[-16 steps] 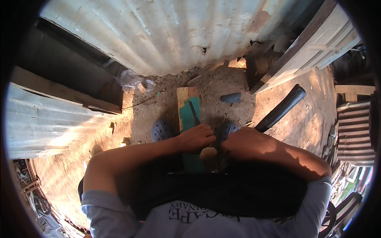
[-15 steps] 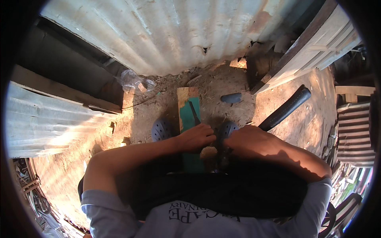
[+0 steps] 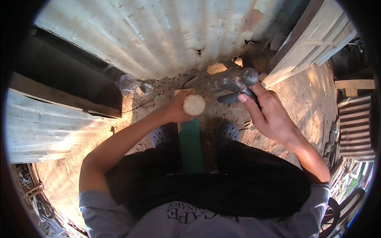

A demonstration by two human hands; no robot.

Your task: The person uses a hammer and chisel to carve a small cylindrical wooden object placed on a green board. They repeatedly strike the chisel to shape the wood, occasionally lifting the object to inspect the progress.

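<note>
I'm watching the left hand gripping one round-ended wooden handle, its long axis pointing up toward my camera, above the far part of one green-painted plank. The right hand, farther from that handle, is clutching one hammer, its head sitting rightward, apart. I'm counting two perforated clogs.

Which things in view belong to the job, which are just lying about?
Likely the job:
wooden handle, in the left hand
hammer, in the right hand
green-painted board

Likely just lying about:
clear plastic bag
small wood piece by it
</note>
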